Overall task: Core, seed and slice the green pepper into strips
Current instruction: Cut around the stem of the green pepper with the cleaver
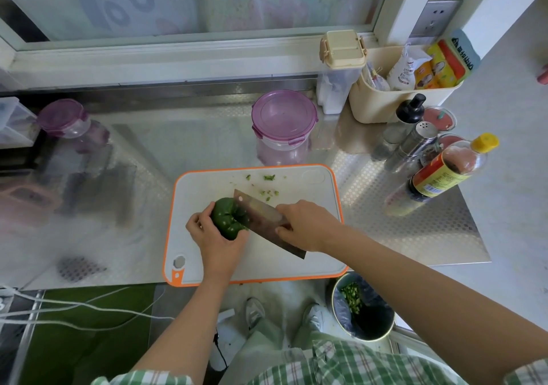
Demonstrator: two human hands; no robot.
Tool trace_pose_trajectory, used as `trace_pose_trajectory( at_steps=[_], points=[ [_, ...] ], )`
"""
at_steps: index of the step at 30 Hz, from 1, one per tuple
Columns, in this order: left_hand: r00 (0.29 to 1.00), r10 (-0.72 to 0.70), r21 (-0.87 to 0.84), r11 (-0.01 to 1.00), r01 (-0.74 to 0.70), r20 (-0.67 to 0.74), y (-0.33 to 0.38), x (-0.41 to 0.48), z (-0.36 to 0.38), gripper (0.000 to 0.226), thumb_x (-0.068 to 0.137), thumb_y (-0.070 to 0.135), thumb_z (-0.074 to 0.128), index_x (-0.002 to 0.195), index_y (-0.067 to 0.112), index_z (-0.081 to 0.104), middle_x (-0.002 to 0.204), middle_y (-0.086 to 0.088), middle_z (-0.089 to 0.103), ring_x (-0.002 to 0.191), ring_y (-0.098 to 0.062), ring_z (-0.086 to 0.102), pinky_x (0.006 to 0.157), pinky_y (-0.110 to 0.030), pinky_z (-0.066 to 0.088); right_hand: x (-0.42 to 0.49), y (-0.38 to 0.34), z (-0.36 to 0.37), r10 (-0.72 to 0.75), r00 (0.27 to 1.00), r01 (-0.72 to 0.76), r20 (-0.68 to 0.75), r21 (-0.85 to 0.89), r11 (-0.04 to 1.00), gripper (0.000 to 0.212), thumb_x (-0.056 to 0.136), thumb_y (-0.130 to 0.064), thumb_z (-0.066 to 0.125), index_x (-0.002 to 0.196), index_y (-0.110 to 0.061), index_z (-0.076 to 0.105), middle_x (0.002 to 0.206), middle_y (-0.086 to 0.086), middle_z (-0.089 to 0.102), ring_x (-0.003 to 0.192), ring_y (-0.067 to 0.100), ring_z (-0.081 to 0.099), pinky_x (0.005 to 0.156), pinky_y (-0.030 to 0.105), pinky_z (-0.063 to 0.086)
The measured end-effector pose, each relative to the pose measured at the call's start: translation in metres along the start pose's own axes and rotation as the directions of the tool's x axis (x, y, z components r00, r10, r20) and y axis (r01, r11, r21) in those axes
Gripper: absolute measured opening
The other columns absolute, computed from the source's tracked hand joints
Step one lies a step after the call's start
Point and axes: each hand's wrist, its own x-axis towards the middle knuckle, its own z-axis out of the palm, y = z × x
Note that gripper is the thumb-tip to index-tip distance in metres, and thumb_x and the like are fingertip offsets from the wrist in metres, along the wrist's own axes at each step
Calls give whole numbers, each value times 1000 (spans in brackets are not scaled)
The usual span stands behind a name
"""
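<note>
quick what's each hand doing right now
Left hand: holds the green pepper on the board.
Right hand: grips the cleaver.

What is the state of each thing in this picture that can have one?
cutting board: flat, a few green bits on it.
green pepper: not yet in strips, on the cutting board, gripped by the left hand.
cleaver: held by the right hand, blade against the pepper.
purple-lidded jar: lid on.
yellow-capped bottle: cap on.
bin: lined, green scraps inside.

Pepper (pixel 226 221) on cutting board (pixel 207 183), cleaver (pixel 261 211) against its right side, jar (pixel 283 126) behind, bottles (pixel 439 174) right.
</note>
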Motion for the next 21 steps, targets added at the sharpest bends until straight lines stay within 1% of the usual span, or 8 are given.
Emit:
trace_pose_trajectory(
  at_steps=[4,9,11,14,16,17,19,21],
  points=[
    [1000,25,64,998,-25,6,-5,0,1,84,71,12,79,142,16,34,142,-8,29,130,-24,31,112,-37,31,0,-14,-1,9,1000,-8,12,-65,998,21,96,-26,46,110,-12,52,89,6,51,78,25,50,65,31,36],
    [998,54,100,994,-51,-26,-4,0,4,83,69,15,81,139,15,36,137,-6,42,127,-24,33,111,-50,31,0,-26,-1,38,999,-36,6,-155,987,18,96,-18,48,112,-10,51,96,9,54,75,23,45,65,31,35],
    [998,56,118,992,-50,-43,-3,1,6,83,68,16,82,138,14,38,136,-8,43,126,-26,34,110,-47,31,0,-29,0,38,999,-39,-8,-199,979,17,95,-14,49,111,-11,51,100,9,57,76,24,48,63,32,34],
    [994,70,143,988,-58,-80,2,1,12,83,66,18,83,137,11,40,134,-11,43,124,-29,34,107,-34,26,-3,-35,5,33,999,-42,-40,-267,963,22,90,-3,51,111,-10,49,99,7,59,78,24,54,57,30,30],
    [992,64,153,987,-47,-105,5,1,16,84,64,21,85,135,10,42,133,-12,44,123,-30,35,104,-28,22,-7,-35,9,37,997,-55,-67,-281,958,26,87,2,52,111,-10,48,93,6,59,70,21,50,50,28,25],
    [991,57,154,987,-39,-118,7,1,18,84,63,22,86,134,10,42,132,-13,44,123,-31,36,105,-29,23,-8,-34,8,44,996,-66,-81,-283,957,28,87,2,52,112,-10,47,88,5,57,66,21,48,49,28,24],
    [989,55,157,987,-34,-135,8,2,17,85,61,23,86,132,11,42,132,-12,44,123,-31,36,107,-38,29,-7,-27,4,77,991,-103,-110,-251,962,25,91,-2,48,115,-10,46,90,6,57,75,24,57,55,30,31],
    [990,27,138,990,-8,-135,7,2,13,87,61,22,86,134,15,39,134,-9,41,124,-29,35,108,-46,32,-3,-15,-5,136,982,-154,-132,-142,978,20,97,-16,46,116,-11,48,100,9,60,90,30,61,64,32,36]
  ],
)
